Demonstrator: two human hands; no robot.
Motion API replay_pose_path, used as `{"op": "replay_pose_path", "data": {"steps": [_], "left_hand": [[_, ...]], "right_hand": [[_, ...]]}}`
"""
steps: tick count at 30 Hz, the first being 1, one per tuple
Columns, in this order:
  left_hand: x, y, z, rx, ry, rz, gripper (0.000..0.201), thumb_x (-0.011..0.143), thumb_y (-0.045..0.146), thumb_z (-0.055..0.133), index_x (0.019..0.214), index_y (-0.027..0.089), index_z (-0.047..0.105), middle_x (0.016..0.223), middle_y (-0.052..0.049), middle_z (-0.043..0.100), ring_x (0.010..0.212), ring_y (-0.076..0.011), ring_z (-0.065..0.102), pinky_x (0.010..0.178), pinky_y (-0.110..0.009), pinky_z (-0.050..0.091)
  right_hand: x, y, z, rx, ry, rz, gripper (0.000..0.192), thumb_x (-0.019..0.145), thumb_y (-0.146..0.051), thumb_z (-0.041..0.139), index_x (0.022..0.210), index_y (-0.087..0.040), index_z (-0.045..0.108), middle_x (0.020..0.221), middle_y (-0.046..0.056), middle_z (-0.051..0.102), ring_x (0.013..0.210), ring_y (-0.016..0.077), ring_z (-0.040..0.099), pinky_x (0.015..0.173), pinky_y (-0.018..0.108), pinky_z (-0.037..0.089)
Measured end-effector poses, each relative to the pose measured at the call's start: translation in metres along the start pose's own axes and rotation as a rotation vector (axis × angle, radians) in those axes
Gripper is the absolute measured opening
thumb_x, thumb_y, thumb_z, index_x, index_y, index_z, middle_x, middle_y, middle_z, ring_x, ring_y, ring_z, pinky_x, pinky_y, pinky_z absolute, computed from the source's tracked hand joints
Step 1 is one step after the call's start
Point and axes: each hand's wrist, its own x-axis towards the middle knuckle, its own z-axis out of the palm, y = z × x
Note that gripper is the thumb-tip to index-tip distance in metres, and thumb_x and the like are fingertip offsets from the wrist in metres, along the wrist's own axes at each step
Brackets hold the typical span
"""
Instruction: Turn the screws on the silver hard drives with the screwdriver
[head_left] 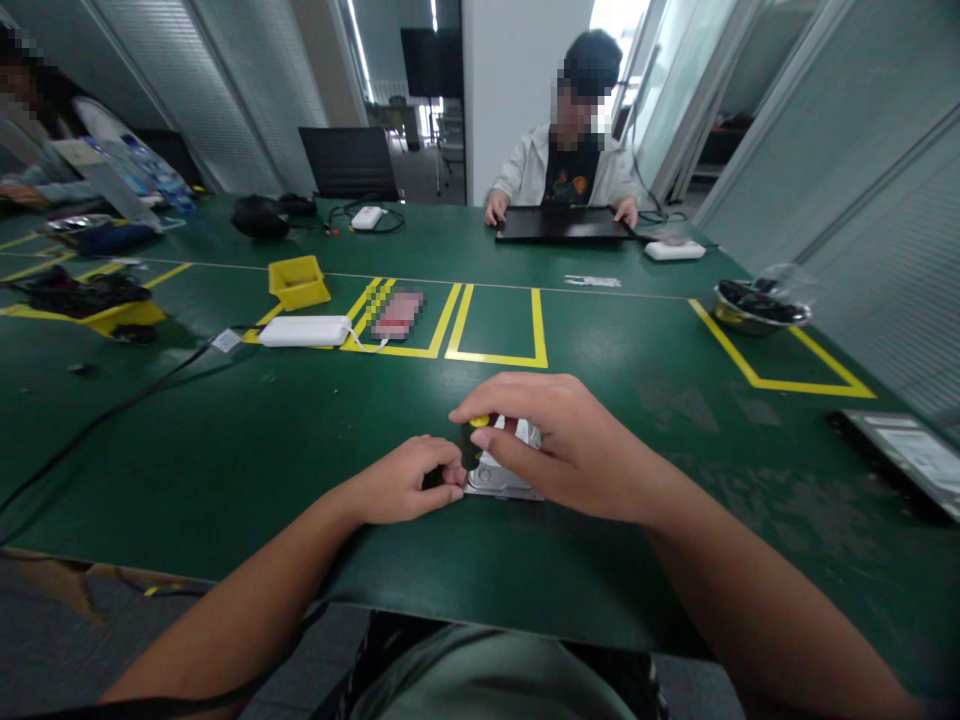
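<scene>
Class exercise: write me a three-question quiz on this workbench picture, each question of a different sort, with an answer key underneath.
1. True or false: both hands are on the silver metal device at the near edge of the green table.
2. Multiple choice: the yellow-and-black tool stands between A) the left hand and the right hand; B) the yellow bin and the white power bank; C) the metal bowl and the laptop.
3. Fill in: the person opposite rests both hands on a ____.

Key
1. True: the right hand covers it, the left pinches at its left edge.
2. A
3. laptop
</scene>
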Motion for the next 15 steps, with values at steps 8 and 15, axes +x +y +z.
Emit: {"op": "replay_pose_path", "data": {"steps": [8,15], "left_hand": [[0.0008,0.0021,-0.0003,0.014,0.005,0.001,0.01,0.087,0.024,0.06,0.088,0.015,0.065,0.081,-0.002,0.064,0.077,-0.0156,0.057,0.075,-0.027,0.043],[-0.0001,-0.001,0.0015,0.016,0.014,0.009,0.01,0.087,0.024,0.058,0.088,0.016,0.064,0.084,-0.002,0.066,0.079,-0.0167,0.059,0.077,-0.028,0.045]], "right_hand": [[0.001,0.0023,0.0061,-0.102,0.054,0.015,0.013,0.093,-0.02,0.059,0.103,-0.014,0.065,0.093,0.005,0.067,0.085,0.0149,0.059,0.08,0.027,0.043],[-0.0008,0.0003,0.0103,-0.141,0.072,0.054,0.012,0.093,-0.028,0.06,0.091,-0.016,0.061,0.084,0.003,0.06,0.078,0.015,0.053,0.072,0.026,0.038]]}}
